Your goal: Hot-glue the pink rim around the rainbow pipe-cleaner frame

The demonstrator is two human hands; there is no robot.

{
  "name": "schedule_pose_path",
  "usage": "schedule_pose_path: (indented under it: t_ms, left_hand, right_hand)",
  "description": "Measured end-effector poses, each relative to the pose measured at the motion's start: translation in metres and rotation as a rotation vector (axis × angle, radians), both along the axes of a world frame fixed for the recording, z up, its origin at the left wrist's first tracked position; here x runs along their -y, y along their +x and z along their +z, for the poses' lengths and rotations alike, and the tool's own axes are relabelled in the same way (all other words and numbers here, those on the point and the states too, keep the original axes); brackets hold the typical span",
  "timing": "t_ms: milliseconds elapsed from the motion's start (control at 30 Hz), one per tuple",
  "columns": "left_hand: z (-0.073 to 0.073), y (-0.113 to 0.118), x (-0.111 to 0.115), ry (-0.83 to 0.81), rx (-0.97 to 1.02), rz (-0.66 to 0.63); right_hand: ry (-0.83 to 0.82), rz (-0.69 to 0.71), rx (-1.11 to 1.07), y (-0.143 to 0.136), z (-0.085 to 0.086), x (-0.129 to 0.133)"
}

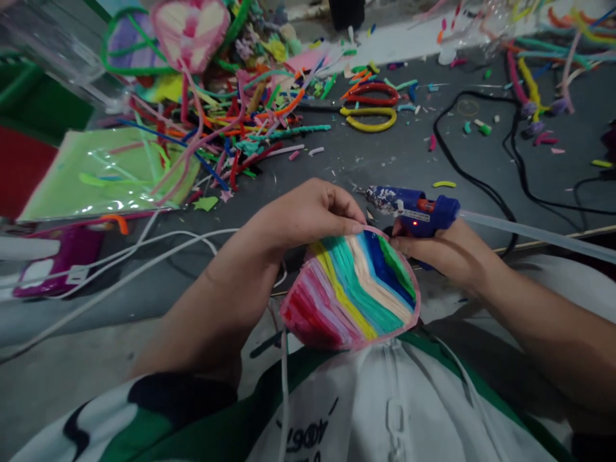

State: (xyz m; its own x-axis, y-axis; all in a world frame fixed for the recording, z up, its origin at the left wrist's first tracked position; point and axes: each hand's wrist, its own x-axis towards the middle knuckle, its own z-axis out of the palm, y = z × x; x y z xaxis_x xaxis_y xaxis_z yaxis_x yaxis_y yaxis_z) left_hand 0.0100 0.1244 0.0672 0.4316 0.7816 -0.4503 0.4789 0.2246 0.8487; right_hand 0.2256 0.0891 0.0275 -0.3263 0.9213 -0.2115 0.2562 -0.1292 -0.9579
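Note:
My left hand pinches the top edge of a rainbow-striped heart made of pipe cleaners, held over my lap at the table's front edge. My right hand grips a blue hot glue gun, its nozzle pointing left toward the heart's upper rim, just beside my left fingertips. A clear glue stick sticks out of the gun's back to the right. A small red light glows on the gun.
A heap of coloured pipe cleaners covers the grey table at back left, with another striped heart above it. Red and yellow scissors lie behind. Black cables run right; white cables and green sheets lie left.

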Motion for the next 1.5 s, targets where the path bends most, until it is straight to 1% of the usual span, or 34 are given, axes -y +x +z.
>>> schedule_pose_path:
  t_ms: [100, 233, 367, 533, 733, 867, 1033, 1133, 1200, 1333, 1500]
  left_hand:
    - [-0.0009, -0.0005, 0.0002, 0.023, -0.001, 0.001]
    - [-0.0025, -0.0016, 0.0001, 0.043, 0.019, -0.019]
    - [-0.0011, -0.0012, -0.0003, 0.049, 0.047, -0.037]
    - [0.0018, -0.0004, 0.0012, 0.052, 0.058, -0.016]
    - [-0.0047, -0.0034, -0.0003, 0.06, 0.143, -0.053]
    - [-0.0079, -0.0039, -0.0014, 0.046, 0.182, -0.056]
    - [-0.0072, -0.0033, -0.0013, 0.03, 0.183, -0.065]
    - [-0.0068, -0.0039, -0.0016, 0.03, 0.18, -0.068]
    - [-0.0067, -0.0042, -0.002, 0.044, 0.167, -0.071]
    - [-0.0049, -0.0033, -0.0015, 0.051, 0.139, -0.057]
    - [-0.0005, -0.0015, 0.0003, 0.032, 0.121, -0.039]
  right_hand:
    - [-0.007, 0.001, 0.017, 0.0005, -0.0023, 0.0001]
    - [0.039, -0.014, 0.062, 0.0018, -0.0046, -0.0003]
    - [0.006, -0.009, 0.112, 0.0017, -0.0026, -0.0003]
    - [-0.016, -0.007, 0.086, 0.0005, 0.0014, 0.0018]
    - [-0.005, -0.035, 0.143, 0.0016, 0.0004, 0.0025]
    - [0.006, -0.019, 0.076, -0.0004, 0.0024, 0.0028]
    - [0.026, 0.001, 0.11, 0.0007, -0.0001, 0.002]
    - [0.009, -0.018, 0.136, 0.0024, -0.0019, 0.0014]
    - [-0.008, -0.009, 0.132, 0.0024, -0.0011, 0.0014]
    - [0.01, 0.029, 0.122, 0.0008, 0.0018, 0.0014]
    - [-0.004, 0.008, 0.14, -0.0012, 0.0028, 0.0007]
